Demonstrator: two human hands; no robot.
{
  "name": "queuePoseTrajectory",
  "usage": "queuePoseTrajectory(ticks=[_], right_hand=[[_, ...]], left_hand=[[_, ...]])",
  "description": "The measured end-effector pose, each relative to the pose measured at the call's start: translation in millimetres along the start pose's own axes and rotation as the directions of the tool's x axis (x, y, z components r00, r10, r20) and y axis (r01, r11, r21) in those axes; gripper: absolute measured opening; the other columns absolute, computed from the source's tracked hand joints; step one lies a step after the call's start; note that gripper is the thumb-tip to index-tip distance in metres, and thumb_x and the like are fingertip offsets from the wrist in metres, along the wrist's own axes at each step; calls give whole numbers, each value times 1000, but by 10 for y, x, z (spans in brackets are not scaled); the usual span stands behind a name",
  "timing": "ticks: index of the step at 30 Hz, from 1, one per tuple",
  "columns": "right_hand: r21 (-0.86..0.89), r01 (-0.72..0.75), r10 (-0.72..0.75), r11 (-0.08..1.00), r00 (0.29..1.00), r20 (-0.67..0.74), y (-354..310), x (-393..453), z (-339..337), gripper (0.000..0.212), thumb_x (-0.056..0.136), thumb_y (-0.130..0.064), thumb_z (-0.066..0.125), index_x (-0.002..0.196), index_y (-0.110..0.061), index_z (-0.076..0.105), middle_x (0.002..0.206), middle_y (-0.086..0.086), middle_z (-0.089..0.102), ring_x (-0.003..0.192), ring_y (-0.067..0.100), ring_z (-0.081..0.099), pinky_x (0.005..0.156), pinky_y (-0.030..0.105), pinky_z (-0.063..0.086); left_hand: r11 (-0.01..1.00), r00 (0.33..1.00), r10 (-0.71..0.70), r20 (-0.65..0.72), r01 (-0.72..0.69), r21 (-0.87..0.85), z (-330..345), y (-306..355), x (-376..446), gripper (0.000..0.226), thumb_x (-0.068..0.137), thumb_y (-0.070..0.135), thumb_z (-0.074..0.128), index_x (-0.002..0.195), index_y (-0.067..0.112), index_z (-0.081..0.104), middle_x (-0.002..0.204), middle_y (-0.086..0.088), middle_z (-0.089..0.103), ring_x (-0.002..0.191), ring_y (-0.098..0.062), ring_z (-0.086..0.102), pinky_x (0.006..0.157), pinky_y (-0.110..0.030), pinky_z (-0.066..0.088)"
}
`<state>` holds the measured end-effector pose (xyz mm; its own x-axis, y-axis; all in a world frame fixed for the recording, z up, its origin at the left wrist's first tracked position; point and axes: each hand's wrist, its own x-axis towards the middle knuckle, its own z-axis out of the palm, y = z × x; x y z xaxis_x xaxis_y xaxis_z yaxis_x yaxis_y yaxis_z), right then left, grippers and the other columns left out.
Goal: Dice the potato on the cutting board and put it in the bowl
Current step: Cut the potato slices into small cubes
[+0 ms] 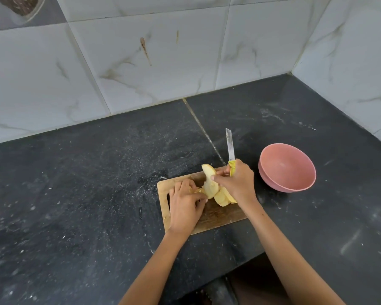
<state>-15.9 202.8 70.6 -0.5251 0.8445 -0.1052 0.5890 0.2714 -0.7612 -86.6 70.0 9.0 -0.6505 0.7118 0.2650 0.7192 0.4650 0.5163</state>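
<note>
A peeled, sliced potato (211, 186) lies in pale yellow slabs on the wooden cutting board (220, 216). My right hand (238, 183) grips a knife (230, 148) by its yellow handle, blade pointing up and away, while its thumb and fingers also pinch the upper potato slice. My left hand (185, 205) rests on the board's left part, its fingertips curled onto the slices' left end. A pink bowl (287, 167) stands to the right of the board, apart from it, with nothing visible inside.
The dark stone counter (86, 183) is dusted with pale specks. White marble-patterned tiled walls (141, 62) rise behind and at the right, forming a corner. The counter's front edge runs just below the board, near my forearms.
</note>
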Motion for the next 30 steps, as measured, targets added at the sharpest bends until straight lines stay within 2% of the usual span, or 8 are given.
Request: queuePoseTrajectory(ticks=[3, 7, 11, 14, 19, 23, 26, 30], right_hand=[[40, -41, 40, 998, 999, 12, 134, -122, -79, 42, 66, -29, 86, 94, -14, 58, 90, 2, 70, 81, 20, 69, 79, 38, 57], [89, -75, 73, 993, 997, 32, 336, -329, -81, 41, 66, -28, 86, 93, -15, 57, 86, 0, 69, 81, 20, 69, 77, 45, 58], [156, -149, 129, 976, 983, 130, 458, -534, 2, 31, 72, -16, 83, 82, -12, 55, 84, 7, 70, 69, 15, 71, 68, 36, 60], [153, -119, 98, 981, 985, 139, 518, -669, 138, 31, 73, -17, 82, 78, -19, 52, 82, 4, 70, 74, 18, 70, 73, 39, 58], [15, -16, 15, 1000, 997, 77, 475, -758, 280, 24, 81, -19, 75, 94, -13, 56, 84, -4, 66, 76, 3, 61, 62, 4, 42], [-46, 56, -55, 997, 998, 39, 459, -768, 182, 17, 87, -19, 68, 94, -14, 54, 83, -7, 62, 75, 3, 60, 61, 6, 45], [6, 39, -40, 999, 996, 80, 488, -823, 122, 20, 92, -31, 61, 99, -16, 51, 77, -4, 59, 64, 10, 64, 56, 25, 57], [9, -105, 100, 994, 968, 231, 514, -922, 59, 33, 98, -45, 40, 114, -17, 49, 77, 3, 61, 50, 8, 57, 43, 17, 44]], left_hand=[[999, 999, -42, -27, 43, 13, 0, 38, 59, 15, 64, 18, 85, 69, 28, 75, 87, 4, 54, 84, -20, 50, 69, -30, 31], [989, 990, -134, -41, 131, -64, -15, 74, 119, 13, 68, 19, 83, 76, 27, 76, 88, 4, 54, 86, -20, 50, 73, -32, 34], [982, 988, -139, -65, 129, -137, -140, -26, 76, 17, 71, 19, 82, 86, 27, 76, 94, 7, 54, 91, -8, 45, 81, -19, 22], [982, 986, -142, -83, 130, -134, -230, -129, -31, 20, 73, 16, 80, 90, 26, 76, 96, 6, 56, 93, -8, 43, 82, -24, 24], [998, 999, -11, -32, 9, -56, -292, -217, -270, 23, 65, 29, 85, 87, 28, 76, 103, 5, 59, 99, -17, 47, 78, -33, 35], [995, 987, 89, 137, -94, 31, -299, -200, -408, 40, 62, 50, 80, 98, 34, 74, 120, 5, 58, 111, -19, 42, 83, -38, 37], [988, 967, 110, 232, -133, 84, -262, -187, -427, 42, 63, 54, 78, 102, 40, 72, 139, 1, 48, 122, -25, 33, 97, -42, 24], [989, 961, 108, 254, -130, 73, -246, -147, -384, 33, 69, 54, 74, 102, 45, 71, 150, 0, 35, 129, -28, 26, 103, -39, 13]])
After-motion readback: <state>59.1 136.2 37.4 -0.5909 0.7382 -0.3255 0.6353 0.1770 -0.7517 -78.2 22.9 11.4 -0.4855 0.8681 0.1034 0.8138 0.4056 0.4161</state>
